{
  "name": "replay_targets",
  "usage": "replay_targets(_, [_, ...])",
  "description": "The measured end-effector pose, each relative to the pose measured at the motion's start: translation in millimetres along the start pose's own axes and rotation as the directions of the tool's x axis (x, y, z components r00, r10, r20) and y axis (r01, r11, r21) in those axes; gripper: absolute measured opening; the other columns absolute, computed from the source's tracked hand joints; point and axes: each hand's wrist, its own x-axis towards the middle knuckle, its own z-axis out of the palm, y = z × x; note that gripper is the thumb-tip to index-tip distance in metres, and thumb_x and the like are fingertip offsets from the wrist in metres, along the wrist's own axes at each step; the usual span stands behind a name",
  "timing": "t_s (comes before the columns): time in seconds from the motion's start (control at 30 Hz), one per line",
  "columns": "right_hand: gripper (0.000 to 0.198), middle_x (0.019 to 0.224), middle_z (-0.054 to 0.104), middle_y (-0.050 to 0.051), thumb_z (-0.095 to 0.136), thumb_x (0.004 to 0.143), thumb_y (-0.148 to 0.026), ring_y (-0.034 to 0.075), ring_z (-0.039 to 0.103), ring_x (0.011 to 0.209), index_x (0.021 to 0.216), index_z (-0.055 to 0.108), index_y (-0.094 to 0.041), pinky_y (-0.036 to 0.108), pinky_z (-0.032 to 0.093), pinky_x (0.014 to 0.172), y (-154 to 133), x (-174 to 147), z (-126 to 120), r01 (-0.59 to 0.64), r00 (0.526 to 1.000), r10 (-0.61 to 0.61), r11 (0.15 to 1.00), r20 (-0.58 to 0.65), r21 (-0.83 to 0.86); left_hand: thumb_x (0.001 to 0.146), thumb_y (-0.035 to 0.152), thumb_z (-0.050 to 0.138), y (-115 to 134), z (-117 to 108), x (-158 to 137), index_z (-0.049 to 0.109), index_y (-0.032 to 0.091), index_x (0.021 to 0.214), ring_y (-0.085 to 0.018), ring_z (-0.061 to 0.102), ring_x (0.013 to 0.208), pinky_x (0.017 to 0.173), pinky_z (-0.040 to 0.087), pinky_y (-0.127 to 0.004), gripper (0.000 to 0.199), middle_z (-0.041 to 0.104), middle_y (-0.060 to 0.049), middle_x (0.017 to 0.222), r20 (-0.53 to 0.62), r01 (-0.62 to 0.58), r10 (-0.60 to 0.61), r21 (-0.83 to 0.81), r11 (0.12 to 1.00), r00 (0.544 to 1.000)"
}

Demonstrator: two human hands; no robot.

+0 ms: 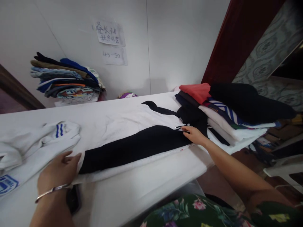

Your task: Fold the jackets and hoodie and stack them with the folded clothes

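Note:
A white long-sleeved top (125, 126) with black sleeves lies spread lengthwise on the white table (142, 195). One black sleeve (137, 148) runs along its near side, folded over the white body. At the sleeve's left end, my left hand (59, 170), wearing a silver bangle (53, 191), has its fingers closed on the white edge. My right hand (195, 135) pinches the black fabric near the top's right end. Left of the top lies a crumpled white garment (44, 142) with blue stripes and a blue badge.
Folded clothes (68, 78) are stacked at the back left against the wall. Another pile (232, 107), with red, black and white garments, stands at the table's right end. Two handwritten paper signs (110, 33) hang on the wall. A dark phone-like object (73, 198) shows beside my left wrist.

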Motion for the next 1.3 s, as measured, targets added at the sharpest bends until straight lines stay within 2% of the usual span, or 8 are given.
replay_targets(0.07, [0.04, 0.116, 0.066, 0.007, 0.054, 0.085, -0.035, 0.022, 0.061, 0.105, 0.123, 0.059, -0.023, 0.035, 0.046, 0.091, -21.7, 4.8, 6.7, 0.048, 0.999, -0.048, 0.999, 0.001, -0.002, 0.085, 0.05, 0.039, 11.5, 1.4, -12.1, 0.058, 0.023, 0.117, -0.019, 0.065, 0.089, 0.077, 0.052, -0.033, 0.045, 0.072, 0.002, 0.1, -0.077, -0.01, 0.002, -0.1, 0.995, 0.997])
replay_targets(0.13, [0.046, 0.119, 0.064, 0.008, 0.052, 0.086, -0.044, 0.024, 0.06, 0.108, 0.126, 0.057, -0.022, 0.037, 0.045, 0.093, -44.5, 13.4, 15.8, 0.06, 0.998, -0.058, 0.997, 0.033, -0.041, 0.087, 0.046, 0.04, 27.4, 10.9, -26.0, 0.054, 0.021, 0.122, -0.021, 0.062, 0.102, 0.089, 0.048, -0.036, 0.046, 0.068, -0.003, 0.113, -0.143, -0.208, 0.182, -0.194, 0.959, 0.973])
replay_targets(0.23, [0.047, 0.124, 0.061, 0.011, 0.048, 0.088, -0.048, 0.026, 0.057, 0.113, 0.124, 0.058, -0.019, 0.038, 0.043, 0.095, -70.3, 30.8, 30.5, 0.054, 0.995, -0.044, 0.992, 0.09, -0.115, 0.085, 0.045, 0.044, 47.0, 37.9, -42.5, 0.052, 0.012, 0.126, -0.025, 0.051, 0.121, 0.101, 0.041, -0.038, 0.053, 0.057, -0.013, 0.13, -0.073, -0.564, 0.561, -0.185, 0.805, 0.825])
replay_targets(0.33, [0.039, 0.116, 0.066, 0.008, 0.046, 0.09, -0.047, 0.025, 0.06, 0.107, 0.114, 0.063, -0.022, 0.034, 0.045, 0.089, -78.9, 44.7, 43.9, 0.066, 0.994, -0.05, 0.985, 0.099, -0.162, 0.085, 0.047, 0.043, 52.8, 63.0, -50.7, 0.049, 0.01, 0.132, -0.029, 0.037, 0.133, 0.109, 0.029, -0.046, 0.06, 0.046, -0.016, 0.141, 0.081, -0.66, 0.662, -0.053, 0.75, 0.746])
replay_targets(0.6, [0.028, 0.096, 0.07, 0.008, 0.045, 0.092, -0.04, 0.024, 0.063, 0.091, 0.096, 0.066, -0.022, 0.033, 0.045, 0.076, -67.8, 46.3, 60.1, 0.068, 0.995, -0.044, 0.95, 0.086, -0.304, 0.089, 0.052, 0.035, 52.3, 66.7, -55.3, 0.043, 0.016, 0.138, -0.027, 0.025, 0.14, 0.112, 0.017, -0.054, 0.061, 0.035, -0.01, 0.149, 0.205, -0.602, 0.588, 0.01, 0.798, 0.782])
replay_targets(0.83, [0.048, 0.139, 0.047, 0.012, 0.045, 0.091, -0.041, 0.026, 0.039, 0.13, 0.134, 0.048, -0.02, 0.043, 0.033, 0.105, -67.5, 27.1, 58.6, 0.347, 0.938, -0.342, 0.906, 0.064, -0.242, 0.089, 0.047, 0.036, 49.3, 61.7, -48.3, 0.057, 0.021, 0.128, -0.032, 0.028, 0.138, 0.107, 0.024, -0.058, 0.051, 0.044, -0.011, 0.143, 0.181, -0.546, 0.54, -0.017, 0.837, 0.822])
replay_targets(1.1, [0.055, 0.148, 0.035, 0.011, 0.04, 0.092, -0.052, 0.027, 0.027, 0.139, 0.139, 0.043, -0.024, 0.053, 0.021, 0.11, -58.6, 20.2, 60.4, 0.287, 0.953, -0.263, 0.944, 0.152, -0.166, 0.09, 0.04, 0.033, 47.2, 67.5, -47.2, 0.056, 0.017, 0.128, -0.028, 0.03, 0.137, 0.109, 0.025, -0.054, 0.05, 0.044, -0.009, 0.144, 0.132, -0.521, 0.515, 0.017, 0.853, 0.847])
replay_targets(1.3, [0.042, 0.134, 0.054, 0.008, 0.038, 0.094, -0.043, 0.021, 0.049, 0.125, 0.127, 0.057, -0.024, 0.04, 0.036, 0.107, -39.8, 62.0, 46.8, 0.271, 0.959, -0.258, 0.956, 0.121, -0.113, 0.089, 0.039, 0.036, 51.5, 68.0, -53.0, 0.054, 0.015, 0.13, -0.028, 0.03, 0.137, 0.11, 0.023, -0.052, 0.051, 0.043, -0.009, 0.144, 0.113, -0.524, 0.514, 0.091, 0.847, 0.85])
